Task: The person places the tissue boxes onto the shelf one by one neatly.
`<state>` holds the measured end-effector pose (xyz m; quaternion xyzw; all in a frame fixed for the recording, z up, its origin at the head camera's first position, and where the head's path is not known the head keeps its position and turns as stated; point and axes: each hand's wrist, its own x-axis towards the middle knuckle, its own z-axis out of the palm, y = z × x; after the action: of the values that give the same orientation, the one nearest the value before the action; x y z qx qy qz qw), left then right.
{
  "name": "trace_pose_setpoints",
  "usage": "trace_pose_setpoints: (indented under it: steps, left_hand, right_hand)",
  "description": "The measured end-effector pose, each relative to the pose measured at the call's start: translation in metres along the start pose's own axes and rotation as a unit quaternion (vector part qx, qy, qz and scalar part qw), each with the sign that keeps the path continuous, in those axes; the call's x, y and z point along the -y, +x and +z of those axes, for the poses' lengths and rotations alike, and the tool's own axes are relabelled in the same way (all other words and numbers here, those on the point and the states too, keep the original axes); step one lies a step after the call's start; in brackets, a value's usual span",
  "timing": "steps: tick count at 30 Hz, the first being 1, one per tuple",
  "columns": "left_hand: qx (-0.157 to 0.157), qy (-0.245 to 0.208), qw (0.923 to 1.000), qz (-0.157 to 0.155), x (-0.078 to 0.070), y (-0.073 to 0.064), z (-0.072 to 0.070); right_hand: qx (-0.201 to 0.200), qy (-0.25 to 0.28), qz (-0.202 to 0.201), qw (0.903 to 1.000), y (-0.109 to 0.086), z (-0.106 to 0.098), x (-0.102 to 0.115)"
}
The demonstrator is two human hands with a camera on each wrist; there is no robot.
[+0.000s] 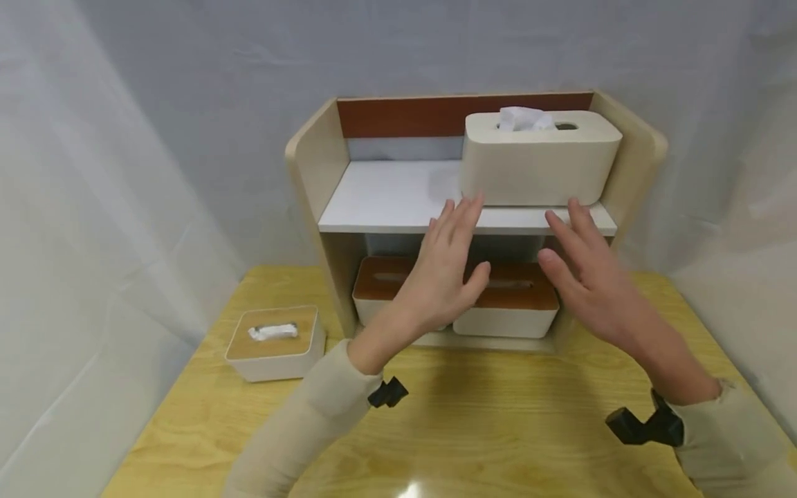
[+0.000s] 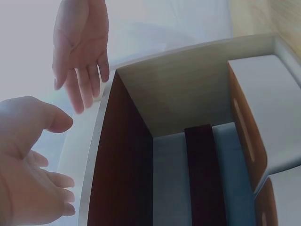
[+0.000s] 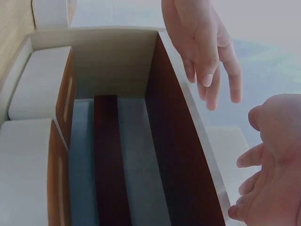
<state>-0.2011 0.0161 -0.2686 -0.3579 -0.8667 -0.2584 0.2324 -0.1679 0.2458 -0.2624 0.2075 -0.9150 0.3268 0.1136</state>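
Observation:
A large cream tissue box (image 1: 538, 169) stands at the right end of the white upper board (image 1: 398, 194) of a small shelf unit, a white tissue poking from its slot. In front of that board is my left hand (image 1: 445, 270), fingers extended and thumb spread. My right hand (image 1: 588, 283) faces it from the right, its fingers loosely straight. A gap separates the two hands, and neither holds anything. In the right wrist view, the right hand (image 3: 273, 174) is beside the upper board's edge, with the left hand (image 3: 202, 42) farther off. Whether any fingertip touches the box cannot be told.
Below the board, two white boxes with brown lids sit side by side, a left one (image 1: 373, 308) and a right one (image 1: 507, 321). Left of the unit, a smaller white tissue box (image 1: 274, 363) with a wooden lid rests on the wooden table (image 1: 473, 429). White sheeting (image 1: 249, 83) hangs around.

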Motion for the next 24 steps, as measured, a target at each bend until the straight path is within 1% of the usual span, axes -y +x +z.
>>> trace_pose_setpoints:
  steps: [4, 8, 11, 14, 16, 19, 22, 24]
  left_hand:
    - [-0.010, 0.006, 0.9999, 0.011, -0.002, -0.009, 0.003]
    - [-0.010, 0.027, 0.9996, -0.001, -0.003, -0.018, 0.005]
    - [-0.010, 0.051, 0.9986, -0.009, 0.000, -0.025, 0.008]
    - [-0.019, 0.082, 0.9964, 0.000, 0.003, -0.034, 0.010]
    - [-0.023, 0.100, 0.9947, 0.010, 0.005, -0.041, 0.012]
    - [-0.024, 0.106, 0.9938, 0.022, 0.008, -0.050, 0.013]
    - [-0.020, 0.102, 0.9944, 0.019, 0.012, -0.059, 0.011]
    - [-0.015, 0.105, 0.9943, 0.011, 0.015, -0.065, 0.010]
  right_hand:
    - [-0.001, -0.004, -0.004, 1.0000, -0.002, 0.009, 0.002]
    - [-0.020, -0.013, -0.034, 0.9991, -0.004, 0.021, 0.001]
    - [-0.040, -0.017, -0.065, 0.9969, -0.006, 0.031, 0.002]
    - [-0.046, -0.012, -0.083, 0.9954, -0.010, 0.042, 0.003]
    - [-0.039, -0.001, -0.085, 0.9956, -0.013, 0.050, 0.005]
    - [-0.014, 0.023, -0.071, 0.9971, -0.016, 0.060, 0.007]
    - [0.014, 0.046, -0.060, 0.9971, -0.016, 0.072, 0.009]
    - [0.030, 0.057, -0.058, 0.9962, -0.016, 0.081, 0.011]
